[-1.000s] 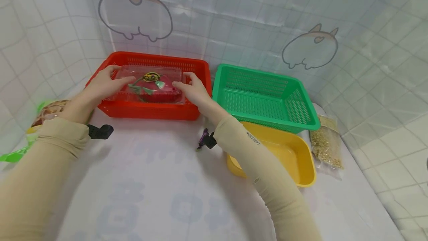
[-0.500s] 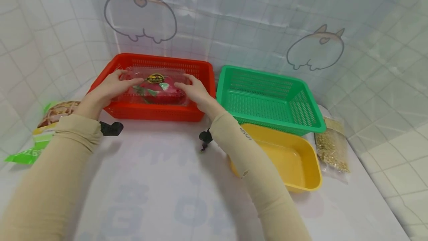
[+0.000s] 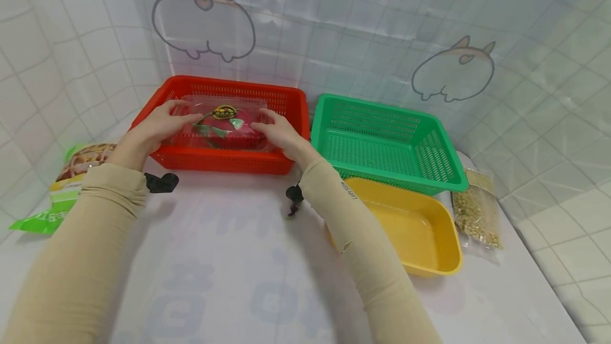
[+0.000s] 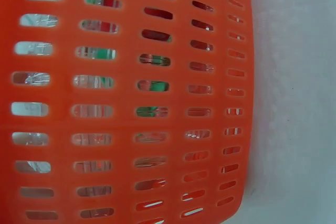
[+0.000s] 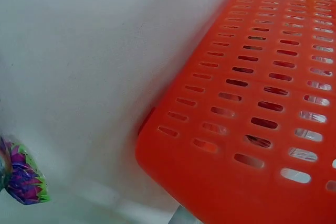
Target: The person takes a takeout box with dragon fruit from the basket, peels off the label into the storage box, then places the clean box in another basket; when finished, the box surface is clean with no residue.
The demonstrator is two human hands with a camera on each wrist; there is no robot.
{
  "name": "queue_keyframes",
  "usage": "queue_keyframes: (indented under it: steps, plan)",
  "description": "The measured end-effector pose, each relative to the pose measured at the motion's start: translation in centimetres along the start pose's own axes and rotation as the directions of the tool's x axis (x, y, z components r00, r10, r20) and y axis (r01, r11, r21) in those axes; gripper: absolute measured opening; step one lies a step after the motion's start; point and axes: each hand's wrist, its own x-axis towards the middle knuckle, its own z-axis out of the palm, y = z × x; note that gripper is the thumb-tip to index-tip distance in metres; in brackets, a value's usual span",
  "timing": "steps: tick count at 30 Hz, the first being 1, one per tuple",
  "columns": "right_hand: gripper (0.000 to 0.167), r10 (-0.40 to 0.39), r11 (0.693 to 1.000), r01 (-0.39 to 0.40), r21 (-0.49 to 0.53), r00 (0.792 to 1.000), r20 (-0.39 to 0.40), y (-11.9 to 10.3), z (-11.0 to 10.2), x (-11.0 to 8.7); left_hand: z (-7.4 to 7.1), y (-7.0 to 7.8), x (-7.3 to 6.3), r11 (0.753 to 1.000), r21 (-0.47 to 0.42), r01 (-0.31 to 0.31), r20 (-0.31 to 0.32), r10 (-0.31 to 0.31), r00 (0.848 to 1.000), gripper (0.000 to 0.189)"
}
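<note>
A clear plastic box [image 3: 234, 129] with a red-pink dragon fruit and a black-and-gold label lies inside the red basket [image 3: 224, 162] at the back left in the head view. My left hand [image 3: 159, 124] holds the box's left end, thumb over the top. At the other end, my right hand [image 3: 281, 131] grips it with the thumb on the near top edge. Some fingers are hidden behind the box. Both wrist views are filled largely by the slotted wall of the red basket [image 4: 126, 98], and neither hand shows there.
A green basket [image 3: 372, 150] stands right of the red one, with a yellow bin [image 3: 420, 232] in front. A bag of grains [image 3: 477, 209] lies far right. At left is a green-and-brown food bag [image 3: 71, 190]. A small purple wrapped item [image 5: 26, 179] lies near the red basket.
The head view has shifted slightly, so everything sits a little further right. My left forearm has come slightly inward. Both hands stay on the box, which remains in the red basket.
</note>
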Motion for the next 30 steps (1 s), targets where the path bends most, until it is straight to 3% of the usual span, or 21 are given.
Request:
queue_keyframes:
  steps: [19,30]
  plan:
    - [0.051,-0.059,0.998,0.059,-0.012,0.998,-0.027,-0.01,-0.09,0.12,0.37,-0.04,0.12,0.999,0.032,-0.006,-0.069,0.009,0.998,0.085]
    - [0.05,-0.047,0.999,0.046,-0.018,0.998,-0.049,0.03,-0.13,0.22,0.46,0.02,-0.03,0.999,0.054,-0.01,-0.11,0.015,0.994,0.082]
